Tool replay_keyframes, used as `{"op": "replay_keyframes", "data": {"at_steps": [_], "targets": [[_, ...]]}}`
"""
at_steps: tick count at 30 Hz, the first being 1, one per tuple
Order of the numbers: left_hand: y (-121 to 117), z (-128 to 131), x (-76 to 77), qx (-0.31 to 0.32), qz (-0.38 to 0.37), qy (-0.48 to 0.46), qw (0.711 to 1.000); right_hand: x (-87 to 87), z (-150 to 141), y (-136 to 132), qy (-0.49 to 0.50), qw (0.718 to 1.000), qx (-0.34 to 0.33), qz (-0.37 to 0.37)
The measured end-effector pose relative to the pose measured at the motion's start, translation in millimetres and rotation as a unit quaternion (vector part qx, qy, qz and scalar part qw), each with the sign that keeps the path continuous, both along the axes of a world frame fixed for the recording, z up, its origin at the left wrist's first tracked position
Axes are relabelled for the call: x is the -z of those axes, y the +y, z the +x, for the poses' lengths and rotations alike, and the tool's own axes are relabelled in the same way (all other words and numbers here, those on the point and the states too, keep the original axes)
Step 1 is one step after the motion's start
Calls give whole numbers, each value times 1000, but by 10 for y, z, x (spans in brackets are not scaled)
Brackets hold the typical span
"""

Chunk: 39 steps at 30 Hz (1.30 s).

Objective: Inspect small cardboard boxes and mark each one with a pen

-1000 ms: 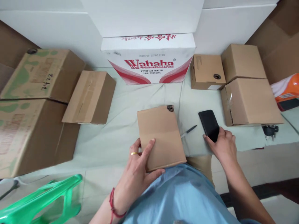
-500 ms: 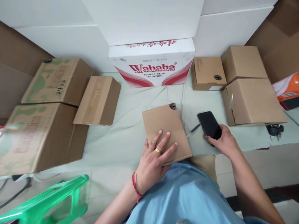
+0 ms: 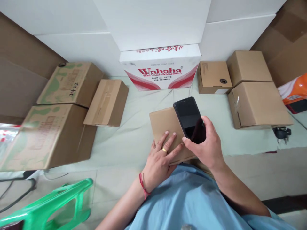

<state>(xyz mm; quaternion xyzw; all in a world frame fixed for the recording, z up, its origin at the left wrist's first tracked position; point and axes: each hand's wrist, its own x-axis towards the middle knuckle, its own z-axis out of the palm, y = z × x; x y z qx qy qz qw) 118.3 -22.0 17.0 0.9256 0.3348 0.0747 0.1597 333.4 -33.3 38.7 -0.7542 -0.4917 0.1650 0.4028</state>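
My left hand [image 3: 161, 156] lies with fingers spread on a flat brown cardboard piece [image 3: 161, 119] at the table's front edge. A ring and a red wrist cord show on that hand. My right hand [image 3: 207, 145] grips a black smartphone [image 3: 189, 119] by its lower part, thumb on the near side and fingers along the right. The phone's screen is dark and faces up. It is held over the right side of the cardboard, hiding its upper right corner. The pen seen before is hidden from view.
Behind stands a white and red Wahaha water carton [image 3: 160, 72]. Printed boxes [image 3: 69, 84] and a small taped box [image 3: 105, 103] stand left. Brown boxes [image 3: 259, 103], a smaller box [image 3: 213, 76] with a black roundish item, and keys [image 3: 282, 134] are right. A green stool [image 3: 79, 201] stands below left.
My right hand has lifted the phone off the table and brought it left, over the cardboard. My left hand stays on the cardboard. The view has shifted slightly.
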Motion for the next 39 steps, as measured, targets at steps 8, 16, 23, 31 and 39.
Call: {"op": "replay_keyframes", "data": {"at_steps": [8,16,23,31,39], "targets": [[-2,2,95,1,20,-27,999,-18,-240,24,-91,995,-28,13],[96,-257,-95,24,-19,8,999,4,-69,-21,-105,994,-18,-11],[125,-773,-354,-103,-31,-10,994,392,668,-192,-106,977,101,-156],[168,-115,-246,-285,-13,117,951,708,1236,-361,-132,918,158,-338],[264,101,-450,-295,-38,186,936,996,1347,-471,-209,939,107,-253]]}}
